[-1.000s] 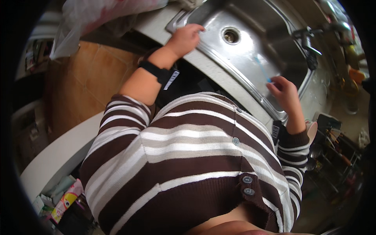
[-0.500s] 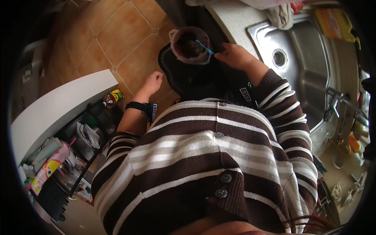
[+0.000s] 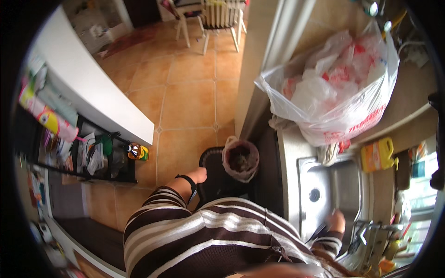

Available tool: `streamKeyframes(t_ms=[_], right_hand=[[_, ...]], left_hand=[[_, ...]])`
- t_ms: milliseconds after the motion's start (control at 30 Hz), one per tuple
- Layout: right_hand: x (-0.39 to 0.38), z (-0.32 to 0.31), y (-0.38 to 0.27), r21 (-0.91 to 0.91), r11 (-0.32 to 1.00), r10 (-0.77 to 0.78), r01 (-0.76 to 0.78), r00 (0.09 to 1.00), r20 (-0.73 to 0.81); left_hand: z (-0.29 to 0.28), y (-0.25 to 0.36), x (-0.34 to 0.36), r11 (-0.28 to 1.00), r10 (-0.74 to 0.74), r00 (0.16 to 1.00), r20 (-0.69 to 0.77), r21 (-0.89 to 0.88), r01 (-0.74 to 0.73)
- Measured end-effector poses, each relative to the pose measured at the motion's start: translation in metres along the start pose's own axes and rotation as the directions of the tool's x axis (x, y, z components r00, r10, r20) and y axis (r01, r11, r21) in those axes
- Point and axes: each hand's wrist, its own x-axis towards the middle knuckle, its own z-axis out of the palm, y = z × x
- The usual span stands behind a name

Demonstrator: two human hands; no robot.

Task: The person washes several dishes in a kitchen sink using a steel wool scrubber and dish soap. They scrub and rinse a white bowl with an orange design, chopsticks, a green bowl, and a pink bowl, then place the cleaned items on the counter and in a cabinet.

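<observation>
My right hand [image 3: 337, 221] is over the near part of the steel sink [image 3: 303, 185], close to the faucet [image 3: 364, 231]. Motion smears its fingers, and I cannot make out whether it holds anything. Low at my left side, my left hand [image 3: 199, 175] has its fingers curled in, with nothing showing in them. Just right of that hand lies a black piece with a ridged edge [image 3: 211, 162]. A round bin lined with a thin pale bag [image 3: 245, 176] stands beyond it, with dark contents.
A large white plastic bag stuffed with bags [image 3: 343, 106] sits on the counter [image 3: 289, 171]. Behind the sink is a yellow jug [image 3: 378, 155]. To the left, a black rack [image 3: 125, 173] holds packages, with a bottle [image 3: 137, 151] at its end. A chair [image 3: 220, 18] stands far ahead.
My right hand has left the bin's side and swung right to the sink. The blue stick at the bin's rim no longer shows. The view has tilted up, and my left hand stays low.
</observation>
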Motion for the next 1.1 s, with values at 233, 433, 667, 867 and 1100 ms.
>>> streamKeyframes(t_ms=[233, 433, 667, 867, 1100], right_hand=[[-0.027, 0.006, -0.054, 0.534, 0.670, -0.359, 0.516, 0.855, -0.375], [-0.090, -0.051, -0.172, 0.691, 0.247, -0.638, 0.679, 0.651, -0.411], [-0.111, -0.056, -0.318, 0.391, 0.334, -0.861, 0.857, 0.447, -0.244], [-0.132, -0.083, -0.515, 0.381, 0.181, -0.936, 0.907, 0.278, -0.217], [-0.136, -0.114, -0.680, 0.294, 0.160, -0.972, 0.943, 0.202, -0.120]], left_hand=[[-0.007, -0.029, -0.100, 0.942, -0.322, 0.907, -0.270, 0.006, 0.336], [-0.014, -0.061, -0.143, 0.928, -0.372, 0.889, -0.269, -0.081, 0.364], [-0.008, -0.144, -0.149, 0.954, -0.266, 0.863, -0.430, -0.244, 0.173], [-0.077, -0.265, -0.174, 0.707, -0.587, 0.803, -0.104, -0.549, 0.445], [-0.195, -0.358, -0.142, 0.773, -0.592, 0.703, -0.395, -0.524, 0.358]])
